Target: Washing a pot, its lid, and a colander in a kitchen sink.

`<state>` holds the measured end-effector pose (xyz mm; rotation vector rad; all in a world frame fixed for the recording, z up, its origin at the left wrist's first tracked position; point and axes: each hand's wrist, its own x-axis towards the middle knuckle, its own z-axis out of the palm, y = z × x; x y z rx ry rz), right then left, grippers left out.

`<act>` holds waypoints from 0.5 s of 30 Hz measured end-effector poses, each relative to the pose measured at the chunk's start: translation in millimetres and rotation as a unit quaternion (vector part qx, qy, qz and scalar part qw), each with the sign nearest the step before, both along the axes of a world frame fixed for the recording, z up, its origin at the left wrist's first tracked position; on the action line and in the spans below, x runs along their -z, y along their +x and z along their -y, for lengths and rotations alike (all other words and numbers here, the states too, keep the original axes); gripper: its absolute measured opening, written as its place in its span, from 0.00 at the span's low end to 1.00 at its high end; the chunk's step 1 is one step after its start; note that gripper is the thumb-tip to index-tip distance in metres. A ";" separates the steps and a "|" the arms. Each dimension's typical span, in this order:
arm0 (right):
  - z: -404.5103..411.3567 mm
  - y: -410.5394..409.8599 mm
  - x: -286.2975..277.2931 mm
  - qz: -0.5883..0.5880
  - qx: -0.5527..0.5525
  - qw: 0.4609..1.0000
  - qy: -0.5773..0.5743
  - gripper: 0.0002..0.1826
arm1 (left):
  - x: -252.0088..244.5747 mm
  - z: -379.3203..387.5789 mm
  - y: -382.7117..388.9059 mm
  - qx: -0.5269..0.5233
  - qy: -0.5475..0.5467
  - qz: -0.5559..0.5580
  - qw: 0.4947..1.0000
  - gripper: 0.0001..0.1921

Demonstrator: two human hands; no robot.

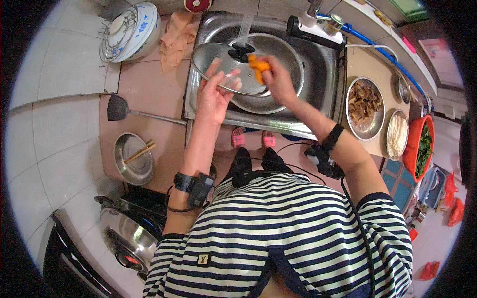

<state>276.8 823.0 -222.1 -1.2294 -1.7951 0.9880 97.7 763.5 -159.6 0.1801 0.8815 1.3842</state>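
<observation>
My left hand [220, 89] grips the near rim of a glass pot lid [208, 59], which is tilted above the sink. The lid's black knob [241, 52] lies under a stream of running water [246, 26]. In my right hand [277, 80] is an orange cloth [258, 67], bunched up close to the lid's right side. Beneath the lid, a wide round metal basin [294, 67] sits in the stainless steel sink [322, 108]. Part of the basin is hidden by the lid and my hands.
Left of the sink lie a beige cloth [177, 39], a spatula [118, 108] and a metal bowl [143, 169] with chopsticks. On the right stand a bowl of brown food pieces [364, 104], a dish of enoki mushrooms [397, 136] and a red basin [410, 149] of leafy greens.
</observation>
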 end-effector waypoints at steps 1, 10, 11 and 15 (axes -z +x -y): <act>-10.1 10.0 3.7 0.032 0.018 0.999 -0.008 0.17 | -2.5 2.1 -0.3 0.000 -0.002 0.002 1.000 0.23; -107.3 -24.6 -33.8 -0.087 -0.195 0.929 -0.301 0.19 | -21.4 9.9 7.1 0.165 0.000 -0.089 0.982 0.28; -105.7 -32.1 -49.3 -0.087 -0.194 0.929 -0.301 0.19 | -19.0 8.5 7.8 0.178 -0.004 -0.107 0.978 0.28; -62.6 -56.0 -83.6 0.049 -0.369 0.924 0.085 0.20 | -9.7 3.4 -2.8 0.184 -0.015 -0.121 0.975 0.28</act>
